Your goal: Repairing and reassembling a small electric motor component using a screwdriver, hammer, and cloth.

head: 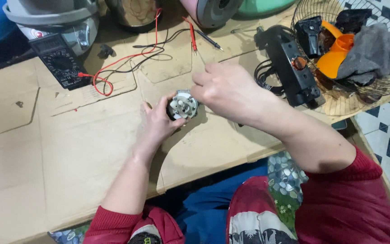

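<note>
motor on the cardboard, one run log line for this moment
left hand: holds small motor | right hand: fingers on motor top | surface: cardboard | nearby: multimeter

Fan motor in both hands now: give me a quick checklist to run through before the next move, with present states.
1. Small round metal motor steadied on the cardboard sheet: ok, left hand cups it.
2. Right hand at the motor's top: ok; what its fingertips grip, cannot tell.
3. Multimeter within reach: ok, upper left.
4. Red and black probes free of the motor: ok, lying apart.
5. Multimeter dial setting: cannot tell.
6. Black fan housing clear of the hands: ok.
</note>
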